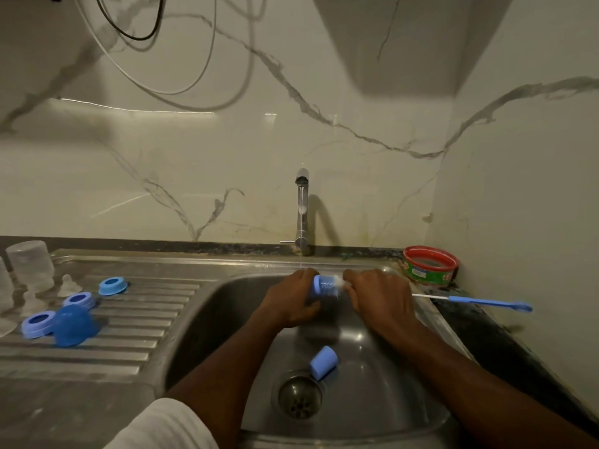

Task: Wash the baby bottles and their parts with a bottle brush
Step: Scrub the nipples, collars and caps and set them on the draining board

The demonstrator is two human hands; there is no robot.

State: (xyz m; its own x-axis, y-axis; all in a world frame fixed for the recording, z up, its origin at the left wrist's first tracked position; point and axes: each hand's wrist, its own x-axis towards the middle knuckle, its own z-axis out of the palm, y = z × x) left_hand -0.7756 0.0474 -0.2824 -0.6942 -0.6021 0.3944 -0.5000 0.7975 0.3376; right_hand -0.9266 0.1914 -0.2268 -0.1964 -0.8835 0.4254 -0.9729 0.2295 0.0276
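Note:
Over the steel sink, under a thin stream from the tap, my left hand grips a blue bottle part. My right hand holds the bottle brush by its wire; the white bristles sit inside the blue part, and the blue handle sticks out to the right over the counter. Another blue cap lies in the basin beside the drain. On the drainboard at left lie blue rings, a blue dome cap, clear teats and an upturned clear bottle.
A red and green tub stands on the dark counter at the back right corner. The marble wall runs close along the right side. Cables hang on the wall above left. A white sleeve shows at the bottom edge.

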